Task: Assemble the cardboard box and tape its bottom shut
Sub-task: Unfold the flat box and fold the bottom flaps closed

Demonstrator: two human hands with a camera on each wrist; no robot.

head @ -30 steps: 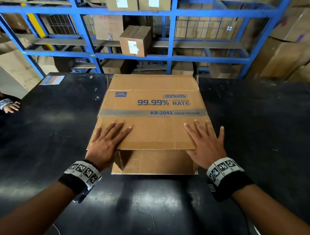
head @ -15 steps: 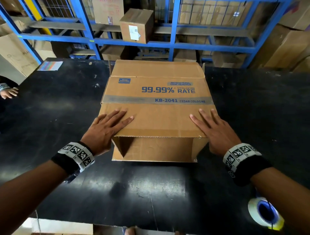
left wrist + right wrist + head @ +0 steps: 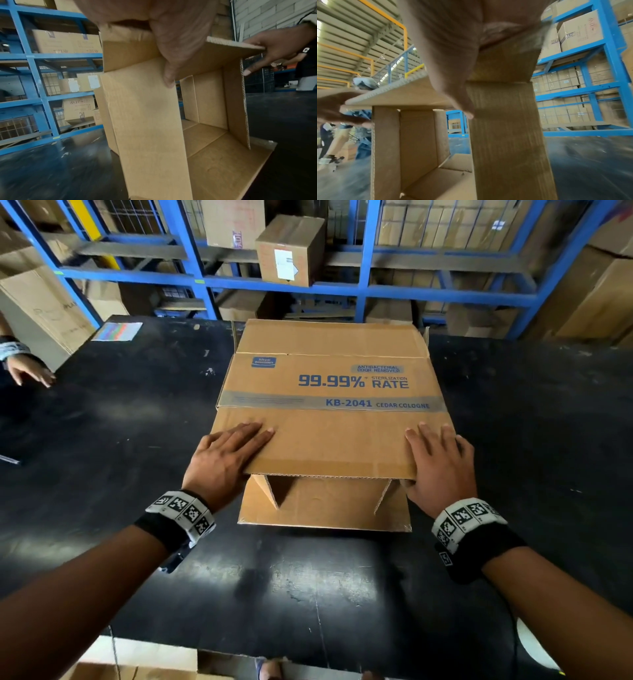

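The brown cardboard box (image 3: 329, 381) with blue print lies on its side on the black table (image 3: 102, 457), its open end towards me. My left hand (image 3: 226, 453) rests flat on the near left corner of the top flap, fingers straight. My right hand (image 3: 440, 463) lies the same way on the near right corner. Both thumbs hang down past the flap's edge beside the side flaps, as the left wrist view shows for my left thumb (image 3: 169, 81). The two side flaps (image 3: 270, 491) angle inward under the top flap. The bottom flap (image 3: 325, 515) lies flat on the table.
A white rim, likely the tape roll (image 3: 534, 648), shows at the table's near right edge. Another person's hand (image 3: 30, 371) reaches in at the far left. A colour card (image 3: 118, 331) lies at the back left. Blue racks (image 3: 366, 289) with cartons stand behind the table.
Both hands have slid outward to the near corners of the top flap. The box opening now stands taller, and the side flaps have swung inward.
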